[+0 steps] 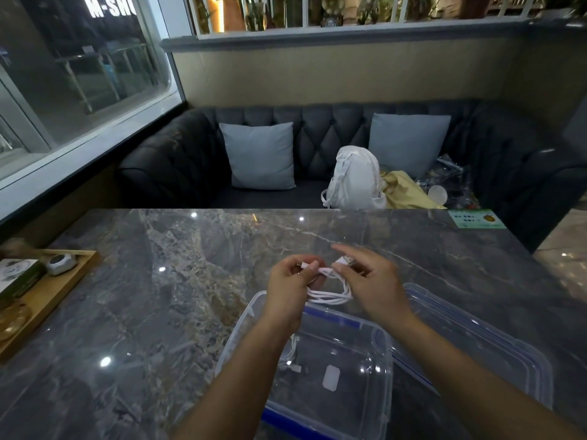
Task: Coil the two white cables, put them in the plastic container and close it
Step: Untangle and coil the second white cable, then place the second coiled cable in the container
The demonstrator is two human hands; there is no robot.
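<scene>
Pinching a coiled white cable (330, 295) between them, the left hand (290, 289) and right hand (370, 281) hover above the open plastic container (378, 385) (another cable (290, 360) lies inside); its lid (495, 347) rests just beside.

Wooden tray (60, 290) at table's left edge; 2 grey cushions (260, 155) and white backpack (355, 179) on dark sofa (178, 160).

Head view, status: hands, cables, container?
Both hands, left and right, grip one coiled cable above the open container. Second cable inside. Lid off, at right. Nothing in the way.
</scene>
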